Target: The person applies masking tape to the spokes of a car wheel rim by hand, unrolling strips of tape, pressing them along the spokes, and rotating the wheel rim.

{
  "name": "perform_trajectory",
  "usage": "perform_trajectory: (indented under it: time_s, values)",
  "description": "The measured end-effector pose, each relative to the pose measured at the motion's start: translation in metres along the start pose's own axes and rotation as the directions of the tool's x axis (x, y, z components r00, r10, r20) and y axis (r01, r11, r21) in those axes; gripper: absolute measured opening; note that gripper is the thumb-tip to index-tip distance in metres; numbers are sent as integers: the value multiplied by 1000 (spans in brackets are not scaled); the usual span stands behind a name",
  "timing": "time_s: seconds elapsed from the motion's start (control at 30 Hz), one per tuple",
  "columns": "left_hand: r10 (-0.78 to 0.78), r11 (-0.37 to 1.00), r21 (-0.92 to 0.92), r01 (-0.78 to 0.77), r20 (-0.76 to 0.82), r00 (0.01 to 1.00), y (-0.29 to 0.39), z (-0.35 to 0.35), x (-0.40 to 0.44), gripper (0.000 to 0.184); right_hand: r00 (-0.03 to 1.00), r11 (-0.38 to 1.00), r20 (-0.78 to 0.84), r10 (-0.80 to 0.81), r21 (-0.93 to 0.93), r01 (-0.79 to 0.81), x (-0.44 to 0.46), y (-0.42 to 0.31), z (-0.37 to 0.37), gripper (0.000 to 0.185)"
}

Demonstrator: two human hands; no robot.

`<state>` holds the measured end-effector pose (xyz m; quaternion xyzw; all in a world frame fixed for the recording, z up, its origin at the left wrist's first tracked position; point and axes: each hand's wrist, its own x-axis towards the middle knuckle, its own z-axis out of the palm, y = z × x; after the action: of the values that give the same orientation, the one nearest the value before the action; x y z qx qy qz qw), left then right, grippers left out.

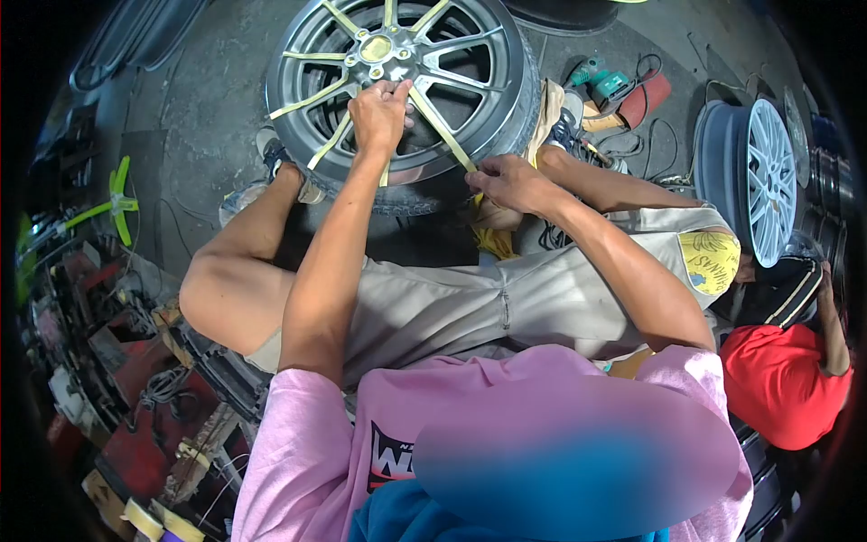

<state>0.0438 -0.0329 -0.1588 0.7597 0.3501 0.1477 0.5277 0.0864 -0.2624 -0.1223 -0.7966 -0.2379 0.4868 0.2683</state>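
A dark grey alloy wheel (432, 74) lies face up on a tire (402, 207) in front of my legs. Strips of yellowish masking tape (318, 98) run along several spokes, and a tape patch (375, 49) covers the hub centre. Curled near the hub, my left hand (377, 117) pinches the inner end of one tape strip (437, 123) against a spoke. My right hand (513, 182) has the outer end of that strip between thumb and fingers at the rim's near right edge. The undersides of my fingers are partly hidden.
A green power tool (610, 85) with a cord lies by a red piece right of the wheel. A light blue wheel (769, 181) stands farther right, near a person in a red shirt (787, 384). Cluttered parts and tape rolls (144, 522) lie left; a green stand (119, 200) is nearby.
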Motion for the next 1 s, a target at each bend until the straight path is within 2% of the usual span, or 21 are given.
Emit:
perform_trajectory:
  time_s: [0.17, 0.27, 0.37, 0.57, 0.63, 0.77, 0.83, 1.0]
  values:
    - [24, 1000, 18, -24, -13, 1000, -3, -2, 0, 27, 1000, 1000, -8, 18, 23, -18, 1, -1, 1, 42]
    - [40, 994, 104, -42, 21, 999, -6, -4, 0, 29, 1000, 999, -14, 22, 25, -22, -2, -7, -2, 42]
    - [-6, 992, 123, -1, 62, 998, -4, -4, -3, 31, 999, 998, -34, -13, 55, 15, -3, -8, -5, 41]
    - [43, 979, 197, -58, 81, 996, -7, -5, 0, 31, 999, 993, -22, -30, 111, 32, 0, -5, -2, 41]
    - [7, 985, 168, -27, 118, 993, -7, -8, -1, 32, 1000, 995, -12, -19, 98, 20, 0, -5, -3, 42]
    - [2, 994, 110, -12, 94, 996, -3, -8, -1, 34, 1000, 999, -15, -11, 47, 12, 5, 4, 3, 42]
    - [-88, 983, 173, 62, 149, 985, 1, -10, 1, 38, 1000, 991, -13, -22, 129, 23, 6, 6, 4, 43]
    - [-96, 978, 198, 68, 135, 986, 1, -6, 3, 41, 1000, 992, 2, -26, 126, 26, 7, 6, 4, 45]
